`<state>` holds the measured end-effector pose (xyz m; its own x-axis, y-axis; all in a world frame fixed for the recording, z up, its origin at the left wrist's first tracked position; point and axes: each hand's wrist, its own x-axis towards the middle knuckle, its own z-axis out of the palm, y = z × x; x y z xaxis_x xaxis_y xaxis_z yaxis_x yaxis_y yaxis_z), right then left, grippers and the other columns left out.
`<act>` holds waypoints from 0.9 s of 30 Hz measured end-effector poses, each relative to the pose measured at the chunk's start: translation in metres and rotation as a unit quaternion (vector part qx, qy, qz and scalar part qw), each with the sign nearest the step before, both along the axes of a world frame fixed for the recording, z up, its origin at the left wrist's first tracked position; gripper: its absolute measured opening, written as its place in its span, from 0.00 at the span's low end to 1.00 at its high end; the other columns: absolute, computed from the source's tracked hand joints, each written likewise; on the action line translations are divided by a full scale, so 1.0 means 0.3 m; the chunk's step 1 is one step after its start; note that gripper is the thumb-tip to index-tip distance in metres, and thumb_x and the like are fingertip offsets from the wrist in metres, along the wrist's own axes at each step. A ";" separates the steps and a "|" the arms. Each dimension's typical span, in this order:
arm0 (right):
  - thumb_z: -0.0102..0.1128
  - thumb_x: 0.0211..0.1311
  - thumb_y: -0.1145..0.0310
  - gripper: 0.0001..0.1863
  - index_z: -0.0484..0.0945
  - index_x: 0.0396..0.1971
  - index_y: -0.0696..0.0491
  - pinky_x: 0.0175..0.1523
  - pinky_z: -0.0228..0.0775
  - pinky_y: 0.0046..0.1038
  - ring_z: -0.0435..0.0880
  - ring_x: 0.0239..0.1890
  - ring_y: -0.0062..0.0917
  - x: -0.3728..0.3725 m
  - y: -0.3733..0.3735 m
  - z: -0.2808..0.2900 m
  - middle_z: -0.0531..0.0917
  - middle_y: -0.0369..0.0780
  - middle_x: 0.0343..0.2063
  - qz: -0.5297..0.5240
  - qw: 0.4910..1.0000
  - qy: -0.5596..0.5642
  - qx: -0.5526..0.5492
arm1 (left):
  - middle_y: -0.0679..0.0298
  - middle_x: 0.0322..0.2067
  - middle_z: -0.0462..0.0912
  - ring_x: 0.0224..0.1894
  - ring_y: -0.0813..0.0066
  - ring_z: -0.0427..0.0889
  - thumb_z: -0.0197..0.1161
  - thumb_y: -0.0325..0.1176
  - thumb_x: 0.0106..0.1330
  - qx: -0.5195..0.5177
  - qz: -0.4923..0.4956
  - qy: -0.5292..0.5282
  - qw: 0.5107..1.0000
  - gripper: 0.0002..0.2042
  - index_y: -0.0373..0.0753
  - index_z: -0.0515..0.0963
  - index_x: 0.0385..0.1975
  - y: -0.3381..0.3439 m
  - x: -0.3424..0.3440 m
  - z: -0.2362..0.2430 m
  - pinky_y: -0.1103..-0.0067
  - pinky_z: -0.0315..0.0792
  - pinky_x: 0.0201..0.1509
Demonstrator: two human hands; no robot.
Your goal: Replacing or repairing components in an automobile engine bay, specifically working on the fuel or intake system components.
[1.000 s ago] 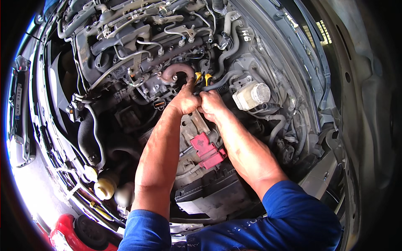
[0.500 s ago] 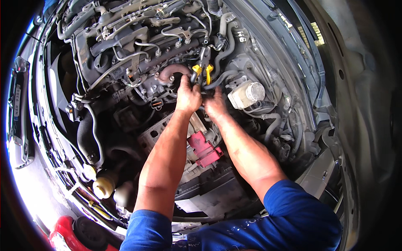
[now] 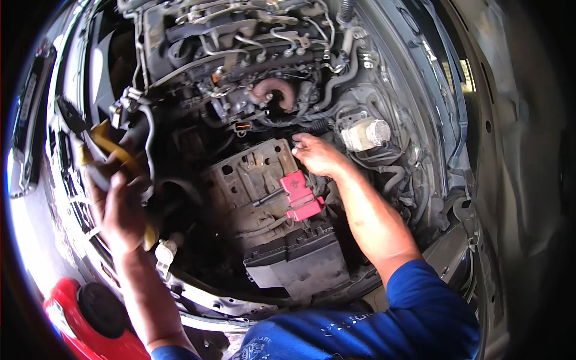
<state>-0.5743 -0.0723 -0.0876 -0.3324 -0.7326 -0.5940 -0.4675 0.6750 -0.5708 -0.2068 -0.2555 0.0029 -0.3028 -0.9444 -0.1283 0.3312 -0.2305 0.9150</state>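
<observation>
My left hand (image 3: 122, 207) is raised at the left, over the front edge of the engine bay. Its fingers are wrapped round pliers with yellow handles (image 3: 108, 143), whose dark jaws point up and left. Motion blurs this hand a little. In the middle, my right hand (image 3: 319, 157) reaches down beside the top corner of a rusty metal battery tray (image 3: 225, 187). Its fingers are slightly bent and apart, and I see nothing held in them. A dark corrugated hose (image 3: 317, 127) lies just beyond its fingertips.
The engine (image 3: 240, 51) with its metal pipes fills the far side. A red plastic cover (image 3: 300, 195) and a black box (image 3: 297, 264) sit nearer to me. Right of my right hand stands a whitish fluid reservoir (image 3: 366, 135). A red object (image 3: 90, 324) is at the lower left.
My left hand has swung from the engine's middle far to the left, carrying the pliers. My right hand has stayed near the middle, apart from the left. The view has shifted slightly.
</observation>
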 end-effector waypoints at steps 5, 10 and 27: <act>0.56 0.70 0.68 0.23 0.67 0.63 0.55 0.49 0.73 0.24 0.78 0.46 0.20 0.053 -0.017 0.179 0.79 0.38 0.47 -0.069 0.979 -0.187 -0.035 | 0.56 0.62 0.70 0.55 0.72 0.76 0.50 0.33 0.75 -0.116 0.167 -0.198 0.959 0.25 0.37 0.57 0.70 0.036 0.460 0.009 0.81 0.72 0.52; 0.59 0.68 0.70 0.20 0.71 0.58 0.56 0.37 0.77 0.20 0.82 0.39 0.21 0.041 -0.144 0.489 0.82 0.39 0.39 -0.068 0.929 -0.226 -0.285 | 0.59 0.55 0.75 0.53 0.74 0.73 0.57 0.33 0.73 -0.056 0.181 -0.489 0.852 0.21 0.33 0.63 0.61 0.152 0.913 -0.209 0.79 0.67 0.57; 0.64 0.54 0.56 0.29 0.76 0.54 0.56 0.63 0.67 0.37 0.76 0.56 0.43 -0.361 -0.769 0.851 0.77 0.55 0.51 -0.012 0.743 0.537 -0.399 | 0.49 0.54 0.72 0.57 0.48 0.70 0.61 0.29 0.59 -0.210 0.135 -0.710 0.659 0.23 0.36 0.71 0.56 0.208 0.612 -0.164 0.60 0.63 0.63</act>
<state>-0.6827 -0.3031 0.1676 -0.3195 -0.6959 0.6431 -0.9362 0.3367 -0.1007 -0.0233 -0.1930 -0.0465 0.0271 -0.9818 0.1882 -0.9498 0.0334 0.3112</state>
